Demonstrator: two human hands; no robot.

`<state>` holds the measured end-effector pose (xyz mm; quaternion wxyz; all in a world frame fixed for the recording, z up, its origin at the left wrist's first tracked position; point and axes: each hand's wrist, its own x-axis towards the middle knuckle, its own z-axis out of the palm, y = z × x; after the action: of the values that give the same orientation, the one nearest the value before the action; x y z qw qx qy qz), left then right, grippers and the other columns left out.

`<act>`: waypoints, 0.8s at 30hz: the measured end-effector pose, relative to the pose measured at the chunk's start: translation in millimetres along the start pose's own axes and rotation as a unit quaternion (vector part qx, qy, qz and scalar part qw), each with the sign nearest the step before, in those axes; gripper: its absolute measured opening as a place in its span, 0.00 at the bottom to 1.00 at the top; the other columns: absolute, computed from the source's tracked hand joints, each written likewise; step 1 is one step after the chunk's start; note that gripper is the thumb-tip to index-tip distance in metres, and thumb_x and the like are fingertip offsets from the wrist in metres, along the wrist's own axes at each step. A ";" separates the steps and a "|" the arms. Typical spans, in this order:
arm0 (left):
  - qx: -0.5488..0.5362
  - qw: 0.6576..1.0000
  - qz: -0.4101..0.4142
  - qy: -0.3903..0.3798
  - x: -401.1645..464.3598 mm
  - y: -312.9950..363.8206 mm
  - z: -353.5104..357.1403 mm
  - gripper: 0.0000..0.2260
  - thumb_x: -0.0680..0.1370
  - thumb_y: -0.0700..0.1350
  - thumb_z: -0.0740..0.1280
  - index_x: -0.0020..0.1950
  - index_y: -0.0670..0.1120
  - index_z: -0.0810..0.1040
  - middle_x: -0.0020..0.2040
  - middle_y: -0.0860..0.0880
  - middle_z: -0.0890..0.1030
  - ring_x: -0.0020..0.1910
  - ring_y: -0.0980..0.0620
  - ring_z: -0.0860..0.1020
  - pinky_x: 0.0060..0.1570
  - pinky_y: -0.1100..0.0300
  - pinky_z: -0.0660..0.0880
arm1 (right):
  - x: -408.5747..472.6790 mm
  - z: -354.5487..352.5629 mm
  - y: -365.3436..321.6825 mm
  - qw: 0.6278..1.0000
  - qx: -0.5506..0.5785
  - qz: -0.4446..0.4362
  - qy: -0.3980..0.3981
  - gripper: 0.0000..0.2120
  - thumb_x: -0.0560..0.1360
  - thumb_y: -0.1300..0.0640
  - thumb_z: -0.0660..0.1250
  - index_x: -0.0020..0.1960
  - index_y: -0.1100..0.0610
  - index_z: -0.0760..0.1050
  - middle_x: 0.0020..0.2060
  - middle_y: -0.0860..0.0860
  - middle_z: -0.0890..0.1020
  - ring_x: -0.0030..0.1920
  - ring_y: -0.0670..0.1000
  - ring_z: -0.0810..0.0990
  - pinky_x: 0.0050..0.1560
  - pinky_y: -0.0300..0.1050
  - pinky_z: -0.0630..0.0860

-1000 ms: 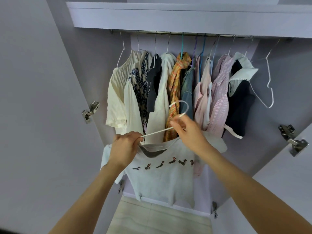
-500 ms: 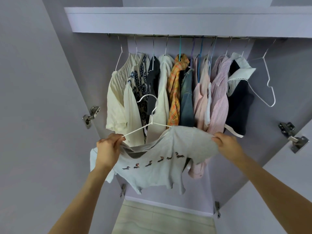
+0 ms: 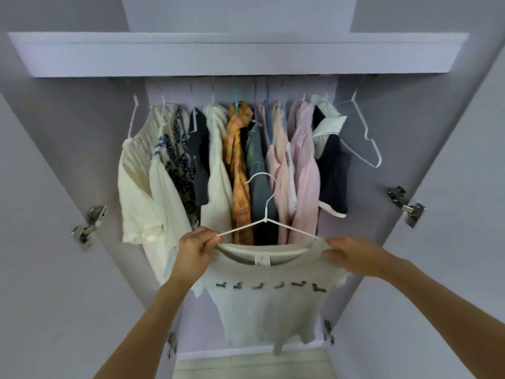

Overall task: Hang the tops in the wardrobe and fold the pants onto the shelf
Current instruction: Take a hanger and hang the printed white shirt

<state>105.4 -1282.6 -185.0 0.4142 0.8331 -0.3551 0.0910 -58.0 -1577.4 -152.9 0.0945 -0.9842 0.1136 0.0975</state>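
The single head-worn camera is looking forward and slightly up into the open wardrobe (image 3: 82, 132), close in. Its wide angle is taking in the shelf (image 3: 237, 54) above the fingers (image 3: 210, 239) and floor tiles (image 3: 254, 365) below them.

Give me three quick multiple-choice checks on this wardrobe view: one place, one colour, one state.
1. Where does the empty hanger hang?
A. right end of the rail
B. left end
C. middle

2. What colour is the plaid shirt?
A. green
B. orange
C. black

3. The T-shirt is:
A. folded on a shelf
B. on the rail
C. held on a white hanger

Key: A, it hangs beyond the last top; B, orange checks; C, the left hand and right hand grip its shoulders, hook free.
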 end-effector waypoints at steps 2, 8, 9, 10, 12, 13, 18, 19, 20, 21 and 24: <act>-0.016 0.998 -0.022 -0.061 17.2 1.3 24.3 0.05 0.75 0.33 0.67 0.42 0.38 0.82 0.41 0.43 0.80 0.43 0.45 0.79 0.47 0.67 0.70 | -22.1 -7.7 12.0 0.997 0.066 0.030 -0.032 0.10 0.80 0.50 0.57 0.41 0.47 0.72 0.37 0.43 0.74 0.39 0.45 0.73 0.37 0.31 0.67; 0.043 0.968 -0.040 -0.245 66.3 35.3 94.9 0.16 0.79 0.41 0.63 0.66 0.42 0.73 0.63 0.42 0.74 0.61 0.45 0.73 0.62 0.58 0.66 | -79.9 -41.8 28.6 0.975 0.133 0.158 -0.080 0.18 0.77 0.56 0.60 0.29 0.53 0.64 0.28 0.45 0.68 0.28 0.42 0.68 0.32 0.34 0.64; 0.048 0.966 -0.014 -0.253 73.8 48.1 106.9 0.16 0.78 0.41 0.63 0.66 0.41 0.72 0.62 0.41 0.73 0.61 0.43 0.73 0.62 0.58 0.66 | -89.5 -45.1 33.2 0.972 0.124 0.181 -0.088 0.18 0.77 0.57 0.59 0.29 0.53 0.64 0.27 0.46 0.69 0.27 0.42 0.68 0.30 0.33 0.64; 0.056 0.965 0.000 -0.257 79.9 54.5 110.4 0.15 0.78 0.40 0.62 0.65 0.40 0.73 0.61 0.40 0.74 0.61 0.42 0.72 0.62 0.56 0.67 | -90.0 -48.5 32.6 0.971 0.111 0.192 -0.093 0.18 0.77 0.57 0.59 0.29 0.54 0.64 0.28 0.47 0.69 0.28 0.44 0.68 0.29 0.34 0.63; 0.077 0.959 0.049 -0.269 93.9 76.0 126.5 0.14 0.79 0.40 0.61 0.64 0.40 0.73 0.60 0.40 0.74 0.62 0.41 0.71 0.62 0.52 0.67 | -98.1 -50.8 39.1 0.965 0.090 0.232 -0.079 0.16 0.76 0.59 0.57 0.29 0.56 0.65 0.30 0.51 0.72 0.32 0.49 0.70 0.33 0.38 0.66; 0.098 0.956 0.057 -0.269 98.6 81.3 128.1 0.15 0.79 0.41 0.60 0.66 0.41 0.72 0.62 0.41 0.72 0.63 0.42 0.70 0.63 0.51 0.67 | -95.3 -49.8 40.6 0.961 0.087 0.252 -0.070 0.15 0.76 0.59 0.57 0.30 0.56 0.65 0.33 0.52 0.73 0.35 0.51 0.72 0.36 0.41 0.67; 0.231 0.931 0.162 -0.231 145.5 127.4 142.3 0.19 0.80 0.45 0.57 0.72 0.48 0.63 0.68 0.47 0.65 0.66 0.46 0.65 0.61 0.52 0.68 | -85.8 -52.4 49.8 0.934 0.067 0.350 0.036 0.11 0.78 0.55 0.54 0.48 0.59 0.73 0.51 0.55 0.79 0.51 0.57 0.77 0.48 0.44 0.69; 0.250 0.927 0.181 -0.213 156.5 137.0 143.0 0.21 0.80 0.44 0.58 0.73 0.48 0.61 0.70 0.47 0.63 0.67 0.46 0.63 0.62 0.51 0.66 | -80.8 -54.6 51.2 0.931 0.052 0.356 0.061 0.12 0.78 0.56 0.54 0.52 0.59 0.74 0.54 0.56 0.79 0.54 0.57 0.77 0.49 0.44 0.69; 0.267 0.923 0.197 -0.196 168.9 145.6 144.3 0.23 0.79 0.44 0.58 0.74 0.49 0.59 0.71 0.47 0.61 0.69 0.46 0.61 0.63 0.50 0.65 | -74.3 -57.5 54.2 0.931 0.043 0.353 0.086 0.13 0.78 0.56 0.54 0.54 0.59 0.74 0.55 0.56 0.79 0.55 0.58 0.77 0.49 0.44 0.69; 0.286 0.917 0.209 -0.183 182.1 153.1 145.5 0.25 0.79 0.43 0.59 0.75 0.50 0.57 0.73 0.47 0.59 0.70 0.45 0.59 0.64 0.49 0.63 | -66.2 -61.9 57.5 0.931 0.036 0.346 0.108 0.13 0.78 0.56 0.54 0.54 0.59 0.74 0.55 0.57 0.79 0.55 0.58 0.77 0.49 0.44 0.69; 0.344 0.894 0.227 -0.174 214.4 169.8 151.5 0.32 0.76 0.39 0.62 0.76 0.52 0.52 0.77 0.47 0.49 0.74 0.43 0.51 0.68 0.48 0.59 | -40.2 -73.2 59.4 0.934 0.019 0.317 0.163 0.15 0.78 0.53 0.54 0.56 0.59 0.74 0.57 0.58 0.78 0.57 0.59 0.77 0.53 0.46 0.71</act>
<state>127.3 -1576.4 -80.1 0.0010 0.8228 -0.5476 0.1523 -98.3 -1641.2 -83.5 0.0579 -0.8974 0.4354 -0.0420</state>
